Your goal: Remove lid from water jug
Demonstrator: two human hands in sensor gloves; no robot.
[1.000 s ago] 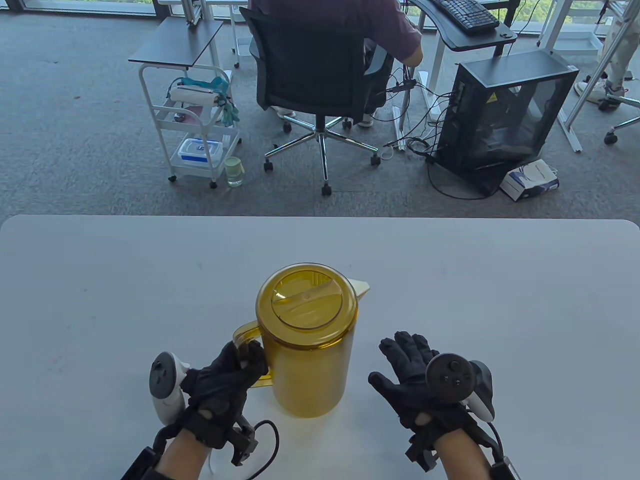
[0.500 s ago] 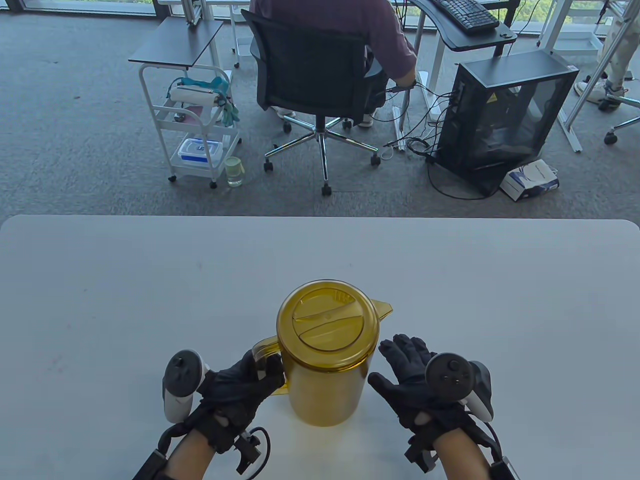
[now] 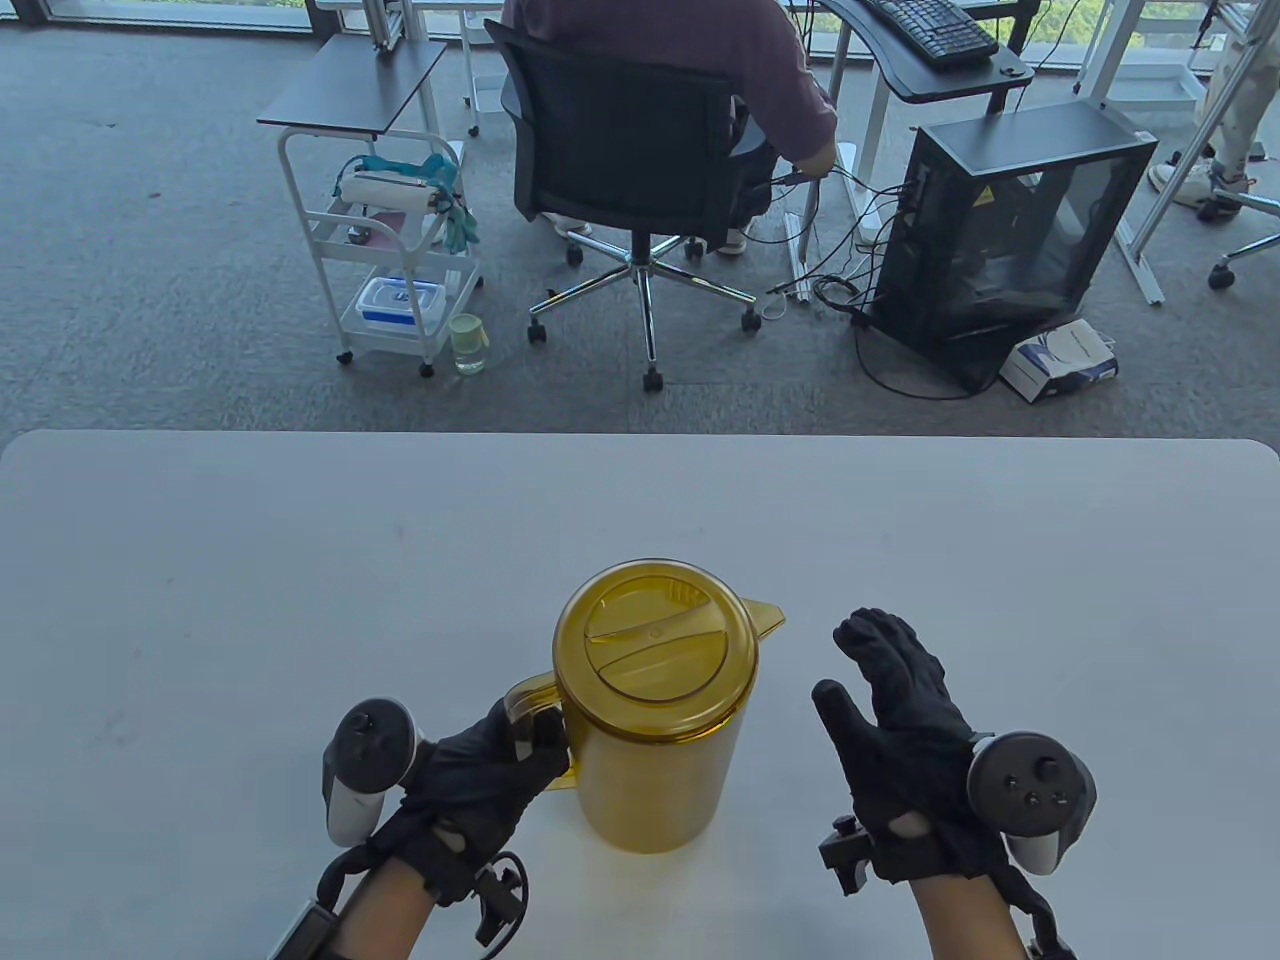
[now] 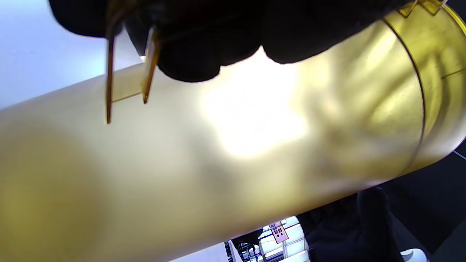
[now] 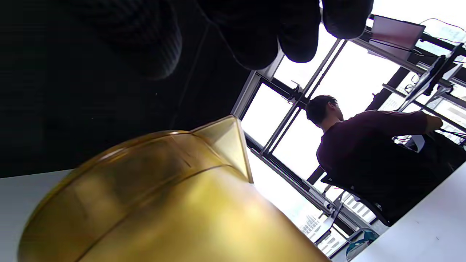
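An amber water jug (image 3: 655, 740) stands upright near the table's (image 3: 200, 600) front edge, its lid (image 3: 655, 640) seated on top. The left hand (image 3: 480, 775) grips the handle (image 3: 530, 700) — fingers curled round it (the left wrist view confirms this close up). The right hand (image 3: 900, 720) hovers beside the jug, fingers straight, holding nothing. Only the right wrist view shows the spout (image 5: 225, 142) from below.

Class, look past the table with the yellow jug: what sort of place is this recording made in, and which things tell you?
Most likely an office or lab workspace: a person sits in a swivel office chair at a desk with a keyboard, and an open computer tower stands on grey carpet.
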